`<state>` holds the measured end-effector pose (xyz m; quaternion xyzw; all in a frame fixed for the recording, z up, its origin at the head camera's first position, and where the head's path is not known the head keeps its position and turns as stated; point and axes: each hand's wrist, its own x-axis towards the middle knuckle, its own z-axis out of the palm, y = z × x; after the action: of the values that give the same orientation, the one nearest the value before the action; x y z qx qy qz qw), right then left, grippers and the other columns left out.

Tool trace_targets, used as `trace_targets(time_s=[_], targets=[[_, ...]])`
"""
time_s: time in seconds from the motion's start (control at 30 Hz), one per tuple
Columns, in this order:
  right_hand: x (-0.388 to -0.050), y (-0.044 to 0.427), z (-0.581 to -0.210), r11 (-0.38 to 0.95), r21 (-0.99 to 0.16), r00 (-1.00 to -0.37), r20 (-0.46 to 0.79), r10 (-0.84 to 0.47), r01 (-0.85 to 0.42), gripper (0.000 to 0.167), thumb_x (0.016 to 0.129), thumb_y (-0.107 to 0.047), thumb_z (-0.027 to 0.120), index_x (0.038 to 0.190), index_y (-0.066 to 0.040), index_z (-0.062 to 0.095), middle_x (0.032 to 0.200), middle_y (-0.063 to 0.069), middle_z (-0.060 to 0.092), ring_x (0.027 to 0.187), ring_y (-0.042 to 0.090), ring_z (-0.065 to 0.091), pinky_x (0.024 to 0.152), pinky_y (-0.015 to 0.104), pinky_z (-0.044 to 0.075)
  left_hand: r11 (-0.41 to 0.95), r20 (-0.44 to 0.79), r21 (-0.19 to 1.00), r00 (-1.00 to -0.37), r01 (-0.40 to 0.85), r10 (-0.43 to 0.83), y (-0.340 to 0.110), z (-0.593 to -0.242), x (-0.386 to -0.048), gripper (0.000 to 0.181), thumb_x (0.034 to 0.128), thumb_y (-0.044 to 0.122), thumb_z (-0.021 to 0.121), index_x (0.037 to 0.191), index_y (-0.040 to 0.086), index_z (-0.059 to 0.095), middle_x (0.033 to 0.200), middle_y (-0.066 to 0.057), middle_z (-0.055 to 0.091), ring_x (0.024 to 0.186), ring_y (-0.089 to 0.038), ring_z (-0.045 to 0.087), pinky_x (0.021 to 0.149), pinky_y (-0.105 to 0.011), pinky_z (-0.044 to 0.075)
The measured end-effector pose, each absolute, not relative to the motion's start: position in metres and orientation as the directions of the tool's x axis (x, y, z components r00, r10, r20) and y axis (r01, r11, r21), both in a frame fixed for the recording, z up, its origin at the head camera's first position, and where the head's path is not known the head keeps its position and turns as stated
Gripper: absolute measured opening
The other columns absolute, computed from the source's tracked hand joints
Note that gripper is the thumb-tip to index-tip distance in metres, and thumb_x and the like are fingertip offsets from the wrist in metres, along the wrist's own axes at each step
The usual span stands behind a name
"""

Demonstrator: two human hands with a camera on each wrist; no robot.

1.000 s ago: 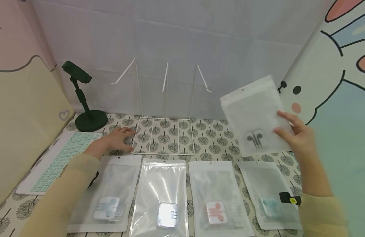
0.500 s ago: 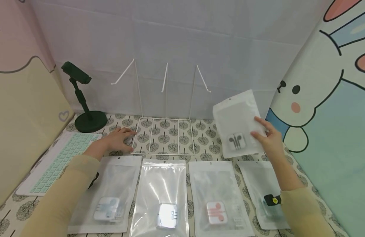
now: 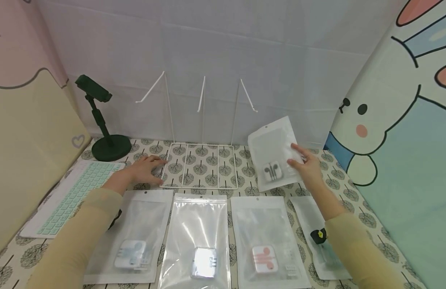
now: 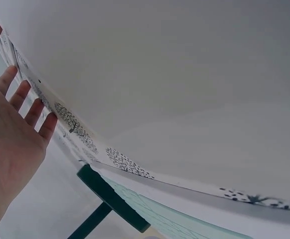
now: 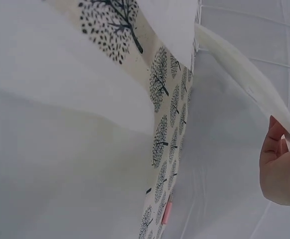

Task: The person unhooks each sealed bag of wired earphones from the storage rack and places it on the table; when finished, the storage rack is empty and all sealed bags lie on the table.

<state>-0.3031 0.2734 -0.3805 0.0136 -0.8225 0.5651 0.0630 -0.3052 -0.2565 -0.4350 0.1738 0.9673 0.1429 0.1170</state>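
My right hand (image 3: 307, 166) pinches the right edge of a frosted zip bag of black earphones (image 3: 270, 152). The bag hangs tilted in the air to the right of a white wire display rack (image 3: 218, 166) with three hooks. In the right wrist view the bag (image 5: 249, 74) appears edge-on between thumb and fingers of the hand (image 5: 284, 172). My left hand (image 3: 145, 169) rests with extended fingers at the left edge of the rack's base. Spread, fairly straight fingers show on the left hand (image 4: 15, 134) in the left wrist view.
Along the front lie bags with blue earphones (image 3: 147, 216), a shiny one (image 3: 199, 220), pink earphones (image 3: 259, 220), and another bag (image 3: 306, 212) partly under my right arm. A mint keyboard (image 3: 78, 196) and a dark green stand (image 3: 111, 147) are at left.
My right hand has moved left and a little down with the bag of black earphones, bringing it nearer the rack. The left hand has stayed in place.
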Motion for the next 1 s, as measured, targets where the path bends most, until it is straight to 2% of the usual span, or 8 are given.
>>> trace_targets(time_s=[0.13,0.2,0.3,0.43,0.57,0.7,0.83,1.0], targets=[[-0.307,0.271,-0.386,0.367,-0.925,-0.990,0.131,0.057,-0.101,0.061,0.088,-0.008,0.066,0.143,-0.015,0.042,0.153,0.008,0.030,0.122,0.028,0.047,0.080,0.017,0.052,0.895,-0.162,0.312,-0.910,0.319,0.381,-0.257,-0.437,-0.306,0.085,0.0793,0.051,0.067,0.147,0.013,0.033,0.149,-0.020,0.027,0.134,-0.052,0.017,0.099,-0.075,0.020],[-0.308,0.273,-0.389,0.392,-0.913,-0.988,0.143,0.056,-0.110,0.060,0.087,-0.007,0.066,0.142,-0.013,0.042,0.153,0.008,0.029,0.132,0.033,0.039,0.092,0.026,0.050,0.896,-0.165,0.313,-0.911,0.316,0.379,-0.257,-0.437,-0.306,0.085,0.0793,0.051,0.067,0.148,0.014,0.033,0.149,-0.020,0.027,0.135,-0.051,0.017,0.100,-0.074,0.019],[-0.310,0.279,-0.392,0.443,-0.888,-0.987,0.156,0.042,-0.122,0.061,0.088,-0.007,0.066,0.143,-0.011,0.040,0.155,0.010,0.025,0.138,0.036,0.029,0.106,0.044,0.038,0.895,-0.173,0.323,-0.910,0.308,0.376,-0.256,-0.436,-0.307,0.085,0.0797,0.051,0.067,0.148,0.014,0.032,0.150,-0.020,0.025,0.135,-0.052,0.015,0.100,-0.075,0.017],[-0.311,0.291,-0.394,0.505,-0.854,-0.991,0.134,-0.009,-0.121,0.065,0.088,-0.009,0.066,0.146,-0.012,0.035,0.156,0.014,0.017,0.136,0.044,0.029,0.104,0.053,0.036,0.897,-0.183,0.322,-0.910,0.302,0.372,-0.256,-0.437,-0.307,0.085,0.0803,0.052,0.066,0.148,0.015,0.031,0.150,-0.020,0.024,0.135,-0.052,0.014,0.100,-0.075,0.016],[-0.313,0.302,-0.392,0.579,-0.808,-0.994,0.080,-0.072,-0.107,0.070,0.088,-0.013,0.067,0.149,-0.014,0.031,0.157,0.016,0.011,0.132,0.049,0.031,0.103,0.053,0.038,0.898,-0.182,0.318,-0.909,0.305,0.374,-0.257,-0.437,-0.307,0.085,0.0804,0.051,0.067,0.148,0.014,0.031,0.150,-0.020,0.024,0.135,-0.052,0.014,0.100,-0.075,0.015],[-0.316,0.308,-0.389,0.617,-0.780,-0.990,0.022,-0.142,-0.106,0.075,0.088,-0.011,0.067,0.150,-0.012,0.025,0.157,0.019,0.005,0.131,0.051,0.032,0.102,0.054,0.038,0.896,-0.181,0.318,-0.908,0.309,0.378,-0.258,-0.436,-0.307,0.085,0.0805,0.051,0.067,0.148,0.014,0.031,0.150,-0.021,0.024,0.135,-0.053,0.014,0.100,-0.075,0.015],[-0.320,0.313,-0.388,0.699,-0.701,-0.979,-0.003,-0.204,-0.143,0.076,0.086,-0.009,0.067,0.150,-0.009,0.025,0.156,0.023,0.006,0.127,0.053,0.035,0.099,0.057,0.039,0.894,-0.181,0.324,-0.907,0.310,0.380,-0.257,-0.435,-0.306,0.085,0.0807,0.051,0.066,0.149,0.014,0.031,0.150,-0.021,0.024,0.135,-0.053,0.014,0.099,-0.076,0.015],[-0.323,0.319,-0.393,0.780,-0.582,-0.961,0.010,-0.275,-0.229,0.078,0.085,-0.015,0.071,0.148,-0.005,0.027,0.152,0.028,0.014,0.123,0.055,0.034,0.100,0.062,0.035,0.891,-0.184,0.330,-0.905,0.311,0.384,-0.257,-0.434,-0.305,0.085,0.0810,0.050,0.066,0.149,0.013,0.031,0.150,-0.021,0.023,0.135,-0.054,0.012,0.099,-0.076,0.014]])
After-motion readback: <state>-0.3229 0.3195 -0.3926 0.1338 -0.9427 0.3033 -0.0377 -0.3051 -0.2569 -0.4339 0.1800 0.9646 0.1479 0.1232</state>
